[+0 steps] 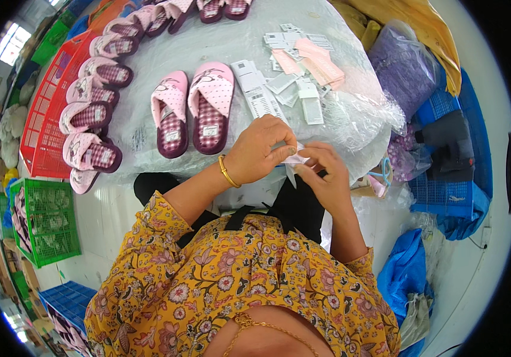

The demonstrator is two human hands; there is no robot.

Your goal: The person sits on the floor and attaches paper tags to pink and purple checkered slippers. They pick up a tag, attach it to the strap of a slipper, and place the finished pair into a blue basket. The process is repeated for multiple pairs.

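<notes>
Near the table's front edge, my left hand [261, 147] and my right hand [331, 177] meet over a thin white paper strip [295, 159]. Both pinch it between thumb and fingers, which cover part of it. Just beyond them lies a long white sheet of barcode labels [258, 94]. A pair of pink slippers with plum checked insoles, the left slipper [170, 110] and the right slipper [211, 104], sits on the plastic-covered table [220, 41], left of the sheet. Pink paper strips [322, 64] and loose white labels [311, 106] lie scattered to the right.
More pink slippers [89, 114] line the table's left edge, beside a red crate [44, 113]. A green crate [53, 223] stands on the floor at left. At right are a purple bagged bundle [403, 62], a blue crate [481, 160] and light-blue-handled scissors [386, 170].
</notes>
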